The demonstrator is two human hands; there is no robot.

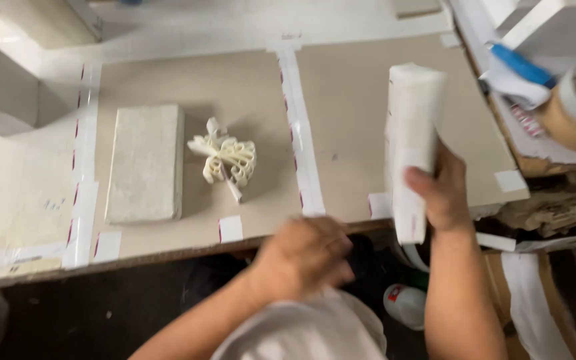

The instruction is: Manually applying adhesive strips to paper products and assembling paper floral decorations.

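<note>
Right hand (443, 193) closed around one tall white rectangular block (411, 143), thumb across its front face, block held upright over the near edge of the table (361, 100). Block looks smooth, wrapped.

Left hand (308, 253) curled loosely, blurred; sits at the table's near edge, just left of the right hand. Can't tell whether it holds anything.

Further left of the left hand: one cream ribbon-like bow (225, 160), looped strips, lying flat. Just beyond it, one flat pale rectangular slab (145, 163), matte, stone-like surface.

Table top is tan board, seams covered with white tape strips (299, 133). Right of the right hand: one brown tape roll (571, 117).
</note>
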